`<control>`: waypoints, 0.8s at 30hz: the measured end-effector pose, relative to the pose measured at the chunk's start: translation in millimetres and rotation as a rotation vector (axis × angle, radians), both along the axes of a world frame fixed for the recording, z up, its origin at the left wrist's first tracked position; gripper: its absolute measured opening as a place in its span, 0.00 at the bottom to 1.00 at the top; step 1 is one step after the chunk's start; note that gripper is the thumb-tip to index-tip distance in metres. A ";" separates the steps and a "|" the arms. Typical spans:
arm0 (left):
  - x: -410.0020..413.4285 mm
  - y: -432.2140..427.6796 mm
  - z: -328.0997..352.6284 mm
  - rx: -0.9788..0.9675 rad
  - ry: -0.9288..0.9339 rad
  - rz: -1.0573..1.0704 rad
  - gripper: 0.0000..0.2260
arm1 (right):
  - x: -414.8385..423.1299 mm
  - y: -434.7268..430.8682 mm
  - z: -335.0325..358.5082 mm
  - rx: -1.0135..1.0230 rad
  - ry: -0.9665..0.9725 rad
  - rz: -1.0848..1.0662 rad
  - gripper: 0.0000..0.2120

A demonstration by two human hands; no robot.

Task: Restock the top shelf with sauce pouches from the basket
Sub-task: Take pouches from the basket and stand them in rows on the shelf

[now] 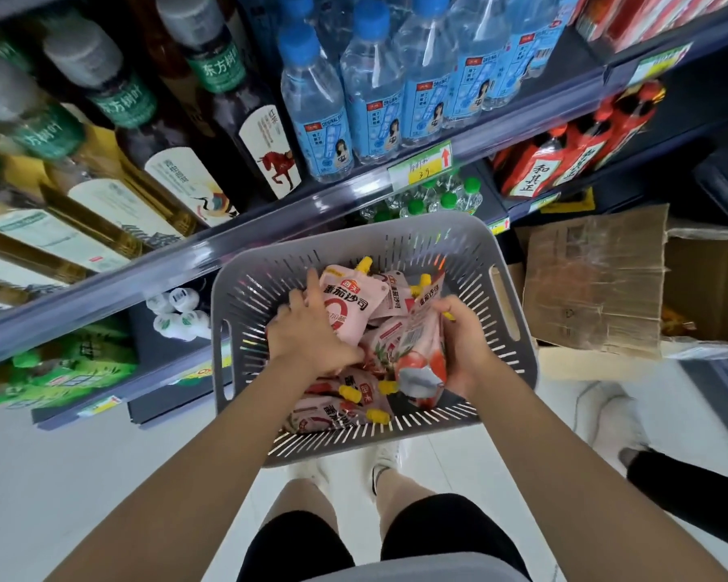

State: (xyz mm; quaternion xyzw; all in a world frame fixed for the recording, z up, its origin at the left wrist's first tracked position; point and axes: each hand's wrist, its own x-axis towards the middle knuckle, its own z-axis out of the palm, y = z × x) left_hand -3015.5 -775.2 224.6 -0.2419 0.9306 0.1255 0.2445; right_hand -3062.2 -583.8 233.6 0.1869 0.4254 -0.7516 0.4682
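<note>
Grey basket (396, 241), pink sauce pouches (333, 413) held inside, printed 番茄沙司, six yellow caps (348, 392) counted, left hand (307, 329) spread over front-facing pouch (354, 302), upright pouch (421, 342) gripped by right hand (465, 344), shelf tag (421, 168) marked 39

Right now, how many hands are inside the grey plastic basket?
2: left hand rests on a pink sauce pouch, centre; right hand grips a second pink pouch, right side.

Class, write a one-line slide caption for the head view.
In a grey basket, the right hand grips a pouch while the left hand rests on a second pouch, beside shelved bottles.
</note>
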 end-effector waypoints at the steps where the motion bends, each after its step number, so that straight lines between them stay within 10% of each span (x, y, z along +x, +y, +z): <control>1: 1.2 -1.2 4.4 0.003 0.009 0.004 0.60 | 0.5 -1.0 1.6 -0.001 0.005 0.001 0.19; 17: 79.1 -55.0 111.4 0.051 0.480 -0.018 0.53 | 73.4 -69.5 93.0 0.680 0.689 -0.040 0.52; 24: 165.5 -125.0 174.8 -0.014 0.756 0.060 0.53 | 152.3 -161.4 161.1 0.589 0.932 -0.150 0.55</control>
